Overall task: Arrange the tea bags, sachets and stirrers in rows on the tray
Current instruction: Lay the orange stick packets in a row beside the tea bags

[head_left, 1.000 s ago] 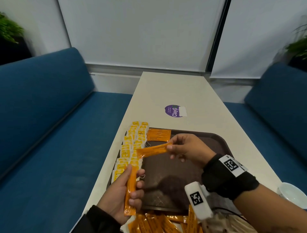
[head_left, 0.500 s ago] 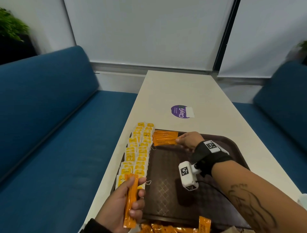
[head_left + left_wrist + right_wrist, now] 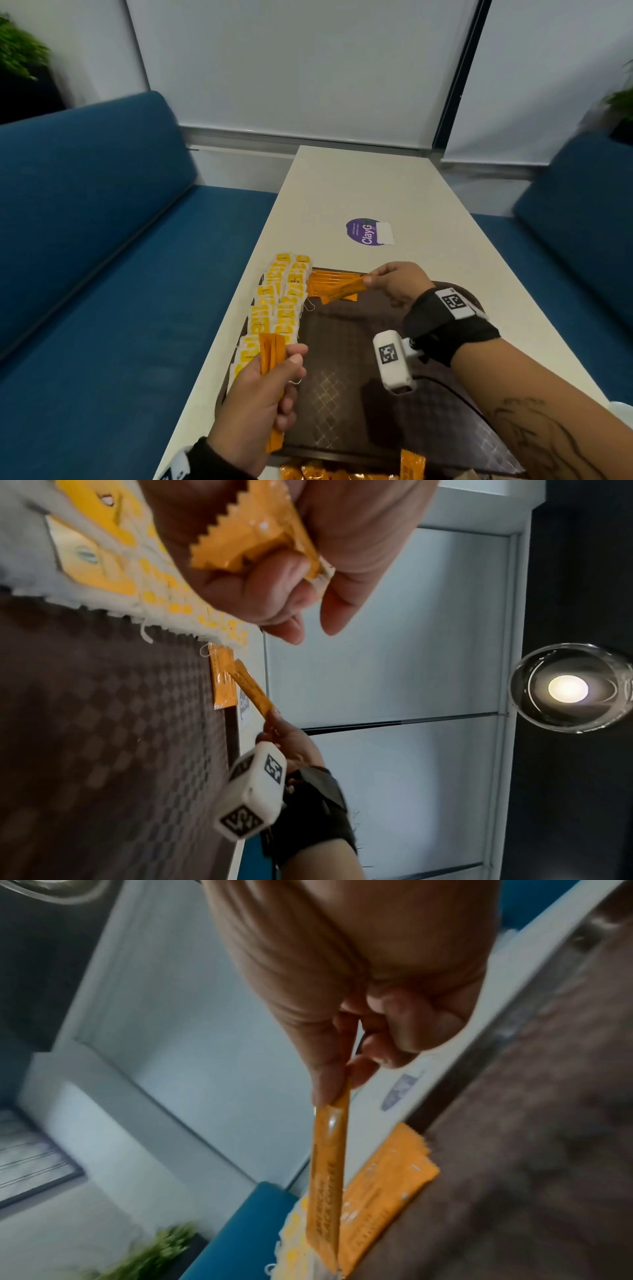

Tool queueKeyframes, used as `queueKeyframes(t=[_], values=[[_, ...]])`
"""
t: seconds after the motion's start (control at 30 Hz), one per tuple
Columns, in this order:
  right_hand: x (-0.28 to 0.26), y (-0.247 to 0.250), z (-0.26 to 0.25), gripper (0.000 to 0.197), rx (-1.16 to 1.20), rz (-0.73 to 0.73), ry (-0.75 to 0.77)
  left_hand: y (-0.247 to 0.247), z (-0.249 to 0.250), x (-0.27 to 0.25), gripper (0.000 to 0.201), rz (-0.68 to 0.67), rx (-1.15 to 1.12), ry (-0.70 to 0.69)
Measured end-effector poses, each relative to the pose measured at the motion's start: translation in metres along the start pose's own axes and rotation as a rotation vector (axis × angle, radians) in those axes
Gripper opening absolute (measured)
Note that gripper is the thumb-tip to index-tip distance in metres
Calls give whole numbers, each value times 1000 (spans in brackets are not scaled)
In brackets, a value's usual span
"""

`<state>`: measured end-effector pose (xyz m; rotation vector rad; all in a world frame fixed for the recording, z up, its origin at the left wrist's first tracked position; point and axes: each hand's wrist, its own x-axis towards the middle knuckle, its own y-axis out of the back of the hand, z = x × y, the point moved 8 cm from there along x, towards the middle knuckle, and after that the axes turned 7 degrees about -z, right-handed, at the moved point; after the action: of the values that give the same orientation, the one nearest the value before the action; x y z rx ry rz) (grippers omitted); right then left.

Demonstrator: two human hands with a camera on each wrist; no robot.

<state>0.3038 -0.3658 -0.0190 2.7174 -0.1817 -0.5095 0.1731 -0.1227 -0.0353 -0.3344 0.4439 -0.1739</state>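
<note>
A dark brown tray (image 3: 346,346) lies on the white table (image 3: 370,185). Two rows of yellow-and-white tea bags (image 3: 277,301) run down its left edge. Several orange sachets (image 3: 329,282) lie side by side at its far left corner. My right hand (image 3: 394,282) pinches one orange sachet (image 3: 344,291) by its end, slanted just above that group; the right wrist view shows the same sachet (image 3: 327,1172) in thumb and fingers. My left hand (image 3: 263,394) grips a few upright orange sachets (image 3: 272,356) near the tray's near left edge, also seen as the sachets (image 3: 253,539).
Loose orange sachets (image 3: 342,471) lie heaped at the table's near edge. A purple round sticker (image 3: 366,232) lies beyond the tray. Blue sofas (image 3: 85,257) flank the table on both sides. The rim of a white bowl (image 3: 623,411) shows at the far right.
My right hand carried its sachet from the tray's middle to the far left corner, beside the laid sachets, where it now hangs slanted. My left hand kept its bundle.
</note>
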Motion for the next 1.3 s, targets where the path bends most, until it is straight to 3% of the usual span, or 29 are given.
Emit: queueKeyframes(t=[0.2, 0.37, 0.67, 0.77, 0.9, 1.0, 1.13, 1.2, 1.3], values=[[14, -19, 22, 7, -24, -94, -100, 10, -11, -4, 16, -11, 22, 73], [28, -33, 24, 16, -256, -125, -171, 21, -15, -3, 15, -2, 63, 77], [47, -39, 19, 17, -263, -112, -173, 22, -29, 0, 15, -27, 42, 166], [50, -39, 19, 21, -466, -80, -226, 21, -30, 0, 15, -36, 34, 185], [52, -36, 20, 24, -498, -69, -200, 17, -31, -2, 18, -37, -45, 196], [50, -26, 18, 12, -379, -54, -123, 14, -31, -4, 21, -51, -117, 177], [21, -14, -3, 23, -346, -28, -21, 1, -23, -10, 21, -108, -222, 171], [-7, -22, -18, 19, -270, -120, 56, -3, -20, -13, 21, -127, -224, 165], [-60, -51, -38, 10, -210, -401, 166, -6, -19, -15, 23, -141, -198, 153]])
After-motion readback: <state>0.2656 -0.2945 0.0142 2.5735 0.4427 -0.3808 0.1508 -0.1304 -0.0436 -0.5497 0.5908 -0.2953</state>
